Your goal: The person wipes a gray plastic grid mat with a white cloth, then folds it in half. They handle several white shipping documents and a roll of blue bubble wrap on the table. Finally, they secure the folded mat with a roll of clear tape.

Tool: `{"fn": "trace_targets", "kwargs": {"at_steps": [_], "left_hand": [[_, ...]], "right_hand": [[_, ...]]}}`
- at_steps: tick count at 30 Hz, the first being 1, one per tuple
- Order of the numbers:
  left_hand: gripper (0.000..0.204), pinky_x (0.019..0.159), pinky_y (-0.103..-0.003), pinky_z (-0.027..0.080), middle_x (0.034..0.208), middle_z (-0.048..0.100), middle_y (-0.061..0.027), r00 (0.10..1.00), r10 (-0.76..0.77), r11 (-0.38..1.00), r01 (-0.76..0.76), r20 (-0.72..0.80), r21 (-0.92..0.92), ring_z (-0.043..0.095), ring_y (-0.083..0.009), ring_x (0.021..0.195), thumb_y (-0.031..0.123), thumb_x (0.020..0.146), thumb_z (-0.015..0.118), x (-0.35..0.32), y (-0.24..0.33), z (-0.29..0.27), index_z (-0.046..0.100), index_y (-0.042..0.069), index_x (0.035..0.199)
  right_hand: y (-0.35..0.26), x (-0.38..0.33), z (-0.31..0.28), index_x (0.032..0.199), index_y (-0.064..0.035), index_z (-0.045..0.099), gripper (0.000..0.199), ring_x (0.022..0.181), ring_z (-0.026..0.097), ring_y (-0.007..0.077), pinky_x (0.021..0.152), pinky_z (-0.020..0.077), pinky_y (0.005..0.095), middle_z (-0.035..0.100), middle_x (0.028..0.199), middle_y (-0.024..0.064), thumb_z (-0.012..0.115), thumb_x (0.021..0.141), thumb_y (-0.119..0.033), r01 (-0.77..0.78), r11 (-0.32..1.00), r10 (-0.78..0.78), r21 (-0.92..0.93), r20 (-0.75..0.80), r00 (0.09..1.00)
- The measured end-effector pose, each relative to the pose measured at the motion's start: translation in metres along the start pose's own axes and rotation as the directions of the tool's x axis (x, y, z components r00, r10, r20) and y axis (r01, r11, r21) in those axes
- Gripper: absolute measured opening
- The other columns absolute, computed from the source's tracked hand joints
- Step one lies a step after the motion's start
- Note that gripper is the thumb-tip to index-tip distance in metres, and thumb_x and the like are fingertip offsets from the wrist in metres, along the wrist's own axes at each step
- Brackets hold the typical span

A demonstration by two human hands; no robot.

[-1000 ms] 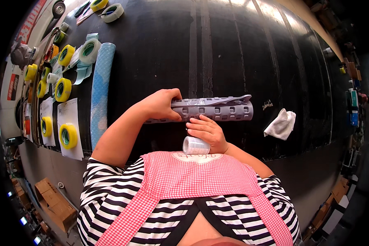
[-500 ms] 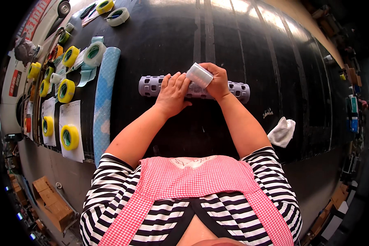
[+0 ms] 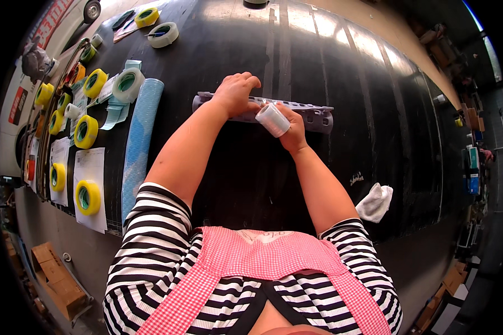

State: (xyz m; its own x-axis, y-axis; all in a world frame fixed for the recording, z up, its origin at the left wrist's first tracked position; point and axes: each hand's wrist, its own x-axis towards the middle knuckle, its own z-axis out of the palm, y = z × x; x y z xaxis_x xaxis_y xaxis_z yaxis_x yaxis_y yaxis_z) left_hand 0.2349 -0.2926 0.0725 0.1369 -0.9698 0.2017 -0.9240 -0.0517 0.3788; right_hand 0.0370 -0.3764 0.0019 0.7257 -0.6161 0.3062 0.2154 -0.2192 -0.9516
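Observation:
A greyish-purple rolled sheet with square holes (image 3: 317,119) lies crosswise on the black table before me, a loose edge lifted along its far side. My left hand (image 3: 236,96) is over its left half, fingers reaching past the far side and thumb apart from them; nothing shows in its grasp. In my right hand (image 3: 294,131), tilted at the near side of the roll's middle, is a small roll of clear film (image 3: 273,120). Those fingers wrap round its right end and partly hide the sheet.
Yellow tape rolls (image 3: 88,197) lie on papers at the left, beside a long light-blue patterned roll (image 3: 140,139). A white cloth (image 3: 374,202) lies near the table's right front. Clear tape (image 3: 163,34) sits at the far left. Cardboard boxes (image 3: 58,279) stand on the floor.
My left hand has moved up and away from flat on the sheet to its far side. My right hand with the film roll has dropped nearer me, and the sheet's edge now stands up.

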Motion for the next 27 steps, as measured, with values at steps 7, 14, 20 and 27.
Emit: {"fn": "trace_targets", "kwargs": {"at_steps": [7,14,20,27], "left_hand": [[0.092,0.122,-0.046,0.022,0.150,0.047,-0.0117,0.985,0.007,0.969,0.036,-0.171,0.243,0.038,-0.0296,0.144,0.043,0.075,0.083,-0.033,0.008,0.054,0.042,0.006,0.149],[0.052,0.104,-0.042,0.041,0.121,0.063,-0.0108,0.996,-0.061,0.977,0.047,0.061,0.210,0.059,-0.0292,0.117,0.030,0.087,0.066,0.029,-0.015,0.038,0.055,0.012,0.135],[0.059,0.098,-0.046,0.048,0.116,0.068,-0.0136,0.959,-0.238,0.967,0.219,0.155,0.130,0.064,-0.0342,0.114,0.050,0.078,0.081,0.045,-0.008,0.016,0.063,0.009,0.118],[0.071,0.094,-0.041,0.051,0.115,0.070,-0.0197,0.764,-0.575,0.696,0.645,0.292,-0.316,0.067,-0.0333,0.109,0.060,0.083,0.073,-0.108,0.027,-0.051,0.060,0.002,0.123]], "right_hand": [[-0.011,0.072,-0.010,0.113,-0.0010,0.073,0.023,0.094,0.067,0.0097,0.086,0.0542,0.0268,0.074,0.106,0.0036,0.067,0.092,-0.008,-0.090,0.987,0.093,-0.137,0.017,0.995],[-0.003,0.060,-0.003,0.106,-0.0068,0.075,0.022,0.102,0.068,0.0290,0.099,0.0490,0.0389,0.075,0.103,0.0119,0.070,0.085,-0.012,0.253,0.826,-0.245,-0.504,0.083,0.966],[-0.091,-0.053,0.015,0.111,0.0060,0.071,0.032,0.095,0.072,0.0232,0.088,0.0570,0.0367,0.074,0.103,0.0161,0.072,0.089,-0.017,-0.586,0.691,0.226,0.424,0.643,0.732],[-0.115,-0.177,-0.038,0.109,0.0024,0.064,0.027,0.083,0.070,0.0192,0.073,0.0567,0.0304,0.071,0.097,0.0135,0.056,0.083,0.004,-0.729,0.554,0.818,-0.403,0.097,0.568]]}}
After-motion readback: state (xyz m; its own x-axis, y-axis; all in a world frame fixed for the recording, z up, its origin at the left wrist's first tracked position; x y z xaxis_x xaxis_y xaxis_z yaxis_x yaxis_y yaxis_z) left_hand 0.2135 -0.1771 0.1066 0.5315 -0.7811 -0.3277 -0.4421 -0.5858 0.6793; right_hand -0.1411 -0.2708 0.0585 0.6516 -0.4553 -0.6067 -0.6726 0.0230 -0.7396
